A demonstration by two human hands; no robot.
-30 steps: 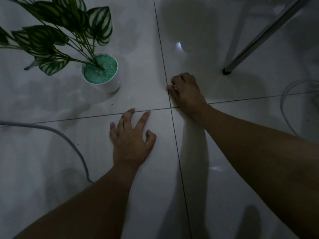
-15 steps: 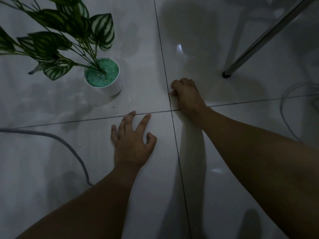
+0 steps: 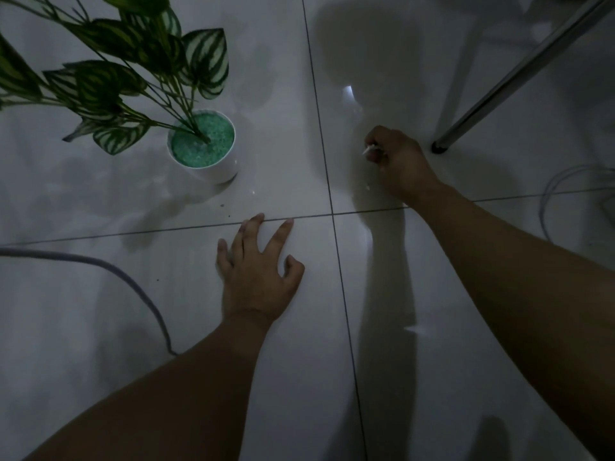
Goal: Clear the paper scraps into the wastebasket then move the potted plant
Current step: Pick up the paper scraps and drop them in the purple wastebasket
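The right hand [image 3: 397,161] is curled closed low over the tiled floor [image 3: 432,327], and a small white paper scrap [image 3: 368,149] is pinched at its fingertips. Just beside its outer edge a slanted metal leg [image 3: 519,74] is planted on a dark foot, and a thin pale cable [image 3: 549,191] is looped on the tiles farther out. A tiny white crumb [image 3: 367,187] is seen on the floor just below the knuckles. The left hand [image 3: 258,271] is pressed flat on the floor, fingers spread, with nothing held. Ahead of it and slightly to its outer side, the potted plant [image 3: 203,144] is stood upright: a white pot filled with green granules, from which striped leaves are spread away toward the left. A few dark specks [image 3: 222,205] are scattered between the pot and the left fingertips. A grey cord [image 3: 109,267] is curved across the tiles beside the left forearm.
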